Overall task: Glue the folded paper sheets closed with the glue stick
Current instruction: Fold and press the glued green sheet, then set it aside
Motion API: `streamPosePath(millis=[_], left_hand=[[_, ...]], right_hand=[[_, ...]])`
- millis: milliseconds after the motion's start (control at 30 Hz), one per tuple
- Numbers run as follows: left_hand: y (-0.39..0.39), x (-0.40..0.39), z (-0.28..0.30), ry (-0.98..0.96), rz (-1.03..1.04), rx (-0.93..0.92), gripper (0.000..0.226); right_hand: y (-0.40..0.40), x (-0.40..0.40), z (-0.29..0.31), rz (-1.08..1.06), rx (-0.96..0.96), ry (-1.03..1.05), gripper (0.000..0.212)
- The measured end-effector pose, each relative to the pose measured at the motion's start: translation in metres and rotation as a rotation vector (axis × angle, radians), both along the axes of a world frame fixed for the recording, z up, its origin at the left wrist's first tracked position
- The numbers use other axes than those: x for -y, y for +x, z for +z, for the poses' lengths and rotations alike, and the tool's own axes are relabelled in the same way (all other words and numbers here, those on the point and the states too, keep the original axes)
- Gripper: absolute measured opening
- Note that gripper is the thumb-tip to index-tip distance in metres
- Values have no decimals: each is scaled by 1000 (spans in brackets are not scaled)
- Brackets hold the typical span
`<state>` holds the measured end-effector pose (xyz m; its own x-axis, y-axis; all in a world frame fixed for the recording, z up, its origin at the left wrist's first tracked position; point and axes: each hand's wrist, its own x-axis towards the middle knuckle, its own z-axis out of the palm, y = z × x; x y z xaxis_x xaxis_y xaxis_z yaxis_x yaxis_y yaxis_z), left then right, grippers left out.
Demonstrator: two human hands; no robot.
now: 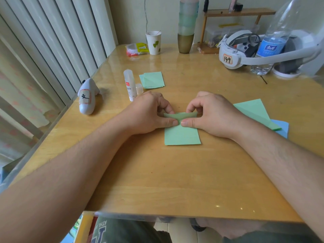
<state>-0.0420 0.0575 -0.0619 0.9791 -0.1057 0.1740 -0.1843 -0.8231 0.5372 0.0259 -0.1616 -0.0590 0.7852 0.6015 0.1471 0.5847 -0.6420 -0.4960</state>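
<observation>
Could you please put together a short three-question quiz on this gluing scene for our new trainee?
1. True or false: the glue stick stands upright with its cap off beside it.
2. What do both hands, left and right, pinch?
A. the paper cup
B. the top flap of the green sheet
C. the water bottle
3. Which side of the table holds the small stack of folded green sheets near the glue stick?

Key: 1 true; 2 B; 3 the left.

Bare table (157,172) nearside; glue stick (130,85), cap (139,88), paper stacks (153,79) crowd behind
</observation>
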Motion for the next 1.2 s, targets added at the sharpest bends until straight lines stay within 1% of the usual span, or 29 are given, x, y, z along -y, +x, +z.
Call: streamPosePath(millis=[100, 300, 400, 533, 700, 967, 1133, 1200], left_hand=[[-1, -4, -2, -10, 15, -12, 15], [0, -5, -3, -15, -3, -20, 22], [3, 2, -5, 37, -11, 42, 25], [5, 4, -7, 11, 2, 106, 24], [5, 1, -7, 2, -8, 70, 24], [0, -13, -2, -55, -5, -51, 25], [-2, -12, 1, -68, -11, -69, 24], [0, -8, 0, -40, 4, -43, 26]], right_hand=[[2, 3, 1, -14, -16, -2, 28], [2, 1, 2, -19, -19, 9, 27], [1, -4, -1, -17, 19, 14, 27], [-1, -6, -3, -25, 56, 24, 24], [-2, -5, -3, -27, 48, 19, 24], [3, 5, 1, -70, -2, 9, 25], [2, 4, 0, -55, 4, 26, 24], [3, 2, 6, -19, 17, -32, 23]])
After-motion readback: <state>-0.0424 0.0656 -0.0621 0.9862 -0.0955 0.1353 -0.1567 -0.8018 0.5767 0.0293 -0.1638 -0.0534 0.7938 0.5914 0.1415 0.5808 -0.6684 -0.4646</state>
